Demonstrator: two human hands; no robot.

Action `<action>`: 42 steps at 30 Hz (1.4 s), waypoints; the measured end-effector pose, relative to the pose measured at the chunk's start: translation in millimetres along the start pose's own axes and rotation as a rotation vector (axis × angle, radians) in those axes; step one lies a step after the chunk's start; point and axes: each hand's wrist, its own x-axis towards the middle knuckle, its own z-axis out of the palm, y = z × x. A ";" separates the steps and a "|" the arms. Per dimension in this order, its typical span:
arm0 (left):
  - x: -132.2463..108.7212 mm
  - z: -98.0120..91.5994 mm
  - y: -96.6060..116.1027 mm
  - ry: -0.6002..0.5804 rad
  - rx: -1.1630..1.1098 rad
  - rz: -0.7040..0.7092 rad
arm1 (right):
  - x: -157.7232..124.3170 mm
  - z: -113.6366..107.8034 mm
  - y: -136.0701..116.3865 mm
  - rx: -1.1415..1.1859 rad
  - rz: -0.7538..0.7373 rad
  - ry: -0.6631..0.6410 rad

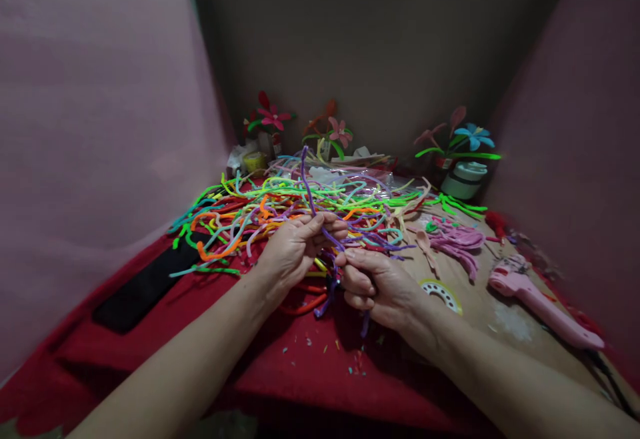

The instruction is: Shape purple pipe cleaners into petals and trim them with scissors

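A purple pipe cleaner [307, 182] runs between my two hands, its free end standing up above them. My left hand [303, 239] pinches it between thumb and fingers. Just to the right and lower, my right hand [373, 279] has its fingers closed on the lower stretch of the same pipe cleaner. More purple ends [325, 305] hang below the hands; whether they join the held piece is hidden. Behind the hands spreads a loose heap of pipe cleaners [280, 205] in green, orange, yellow, pink and purple.
A black flat object [145, 285] lies at left on the red cloth [200, 359]. To the right are a pink glue gun [545, 299], a tape roll [443, 295] and a pink pipe-cleaner bundle [457, 242]. Flower figures [475, 135] and a lidded jar [465, 180] stand along the back.
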 end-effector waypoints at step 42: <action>10.5 -11.4 9.8 0.094 -0.094 0.080 | -8.1 8.6 10.9 -0.347 0.041 -0.001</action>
